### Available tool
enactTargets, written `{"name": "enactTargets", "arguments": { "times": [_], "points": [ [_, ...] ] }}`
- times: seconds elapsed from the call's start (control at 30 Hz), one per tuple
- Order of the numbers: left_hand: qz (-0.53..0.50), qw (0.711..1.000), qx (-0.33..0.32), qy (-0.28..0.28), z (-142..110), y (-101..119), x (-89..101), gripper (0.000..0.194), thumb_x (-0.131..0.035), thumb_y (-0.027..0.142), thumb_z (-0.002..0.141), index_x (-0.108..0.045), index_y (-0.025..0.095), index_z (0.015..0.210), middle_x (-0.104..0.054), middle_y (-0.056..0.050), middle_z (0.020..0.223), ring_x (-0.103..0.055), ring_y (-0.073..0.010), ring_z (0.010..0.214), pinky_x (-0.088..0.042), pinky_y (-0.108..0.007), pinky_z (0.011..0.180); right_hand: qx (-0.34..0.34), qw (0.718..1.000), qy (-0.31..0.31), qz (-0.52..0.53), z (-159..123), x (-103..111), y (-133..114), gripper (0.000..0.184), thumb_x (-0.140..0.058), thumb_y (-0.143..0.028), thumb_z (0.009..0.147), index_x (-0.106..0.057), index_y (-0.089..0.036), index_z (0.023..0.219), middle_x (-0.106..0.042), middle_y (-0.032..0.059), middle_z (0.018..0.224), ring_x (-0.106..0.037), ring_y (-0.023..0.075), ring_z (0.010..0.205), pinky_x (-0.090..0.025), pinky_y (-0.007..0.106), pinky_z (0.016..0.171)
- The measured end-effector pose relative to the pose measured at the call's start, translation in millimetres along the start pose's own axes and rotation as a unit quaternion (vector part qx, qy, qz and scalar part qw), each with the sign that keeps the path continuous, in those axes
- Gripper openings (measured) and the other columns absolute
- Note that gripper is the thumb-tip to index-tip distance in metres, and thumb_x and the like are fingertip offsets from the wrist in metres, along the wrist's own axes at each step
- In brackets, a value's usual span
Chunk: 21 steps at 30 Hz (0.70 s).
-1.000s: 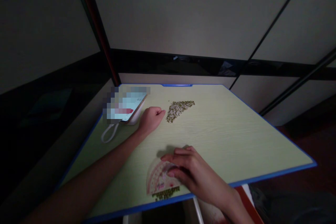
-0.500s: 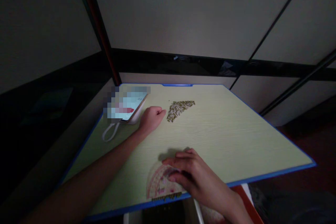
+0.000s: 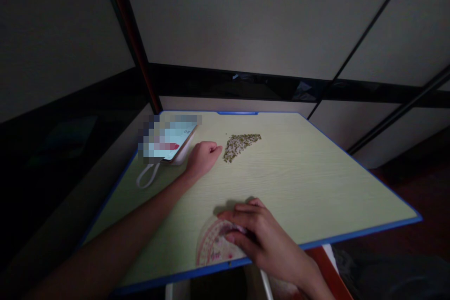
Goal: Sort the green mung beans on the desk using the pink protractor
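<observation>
My left hand (image 3: 204,157) rests on the table as a closed fist, with nothing showing in it. Just to its right lies a thin heap of small green and pale grains (image 3: 239,145). Near the front edge, my right hand (image 3: 262,229) has its curled fingers and thumb on a clear protractor (image 3: 209,243) with pinkish markings. The protractor lies flat, its straight side along the table's blue edge, and its right part is covered by the hand. A small dark speck sits on the edge beside it.
A phone (image 3: 181,138), partly blurred out, leans on a pale object with a white strap loop (image 3: 147,176) at the table's left. Below the front edge stands a white-rimmed bin (image 3: 267,286), dark inside. Cabinet panels (image 3: 232,18) rise behind the blue-edged table (image 3: 316,178).
The row of green grains along the protractor's straight side has gone from the table edge, leaving a speck. Both hands stay almost where they were.
</observation>
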<state>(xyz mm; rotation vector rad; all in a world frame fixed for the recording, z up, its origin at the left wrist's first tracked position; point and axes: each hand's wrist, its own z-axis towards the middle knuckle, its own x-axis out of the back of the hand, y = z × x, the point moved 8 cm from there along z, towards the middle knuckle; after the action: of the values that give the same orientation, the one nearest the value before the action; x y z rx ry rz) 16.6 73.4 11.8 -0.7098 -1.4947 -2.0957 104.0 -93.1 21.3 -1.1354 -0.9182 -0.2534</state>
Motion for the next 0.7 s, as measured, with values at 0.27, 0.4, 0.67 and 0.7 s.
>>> {"name": "enactTargets", "arguments": {
  "times": [0.27,0.4,0.67,0.7],
  "points": [
    [-0.004,1.0,0.004,0.0,-1.1,2.3,1.3,0.033,-0.044,0.033,0.066,-0.03,0.019,0.04,-0.024,0.006,0.043,-0.028,-0.0082,0.046,-0.018,-0.023,0.047,0.01,1.0,0.024,0.011,-2.2,0.0,1.9,0.019,-0.056,-0.027,0.079,-0.063,-0.02,0.095,-0.064,0.0019,0.075,-0.055,0.0157,0.073,-0.032,0.029,0.077],
    [-0.006,1.0,0.006,-0.004,-1.0,1.6,0.3,0.032,-0.044,0.033,0.066,-0.031,0.019,0.041,-0.025,0.006,0.043,-0.029,-0.0084,0.046,-0.018,-0.023,0.047,0.008,0.999,0.044,0.031,-2.8,1.6,3.8,0.021,-0.06,-0.03,0.075,-0.065,-0.021,0.093,-0.064,0.0025,0.074,-0.056,0.0167,0.075,-0.033,0.03,0.078],
    [-0.01,1.0,0.011,-0.002,-0.7,-0.8,-0.2,0.032,-0.045,0.033,0.065,-0.031,0.019,0.04,-0.025,0.006,0.043,-0.029,-0.0084,0.046,-0.018,-0.023,0.047,-0.076,0.95,0.155,0.261,-15.0,19.5,32.7,0.022,-0.06,-0.028,0.074,-0.066,-0.02,0.093,-0.062,0.0031,0.071,-0.055,0.0127,0.062,-0.041,0.022,0.053],
    [-0.01,1.0,0.012,-0.001,-0.7,-1.0,0.0,0.032,-0.045,0.033,0.065,-0.031,0.019,0.04,-0.025,0.006,0.043,-0.029,-0.0084,0.046,-0.018,-0.023,0.047,-0.088,0.932,0.167,0.308,-14.9,26.1,40.9,0.023,-0.061,-0.03,0.073,-0.066,-0.02,0.094,-0.064,0.0031,0.072,-0.055,0.012,0.06,-0.041,0.021,0.051]
  ]
}}
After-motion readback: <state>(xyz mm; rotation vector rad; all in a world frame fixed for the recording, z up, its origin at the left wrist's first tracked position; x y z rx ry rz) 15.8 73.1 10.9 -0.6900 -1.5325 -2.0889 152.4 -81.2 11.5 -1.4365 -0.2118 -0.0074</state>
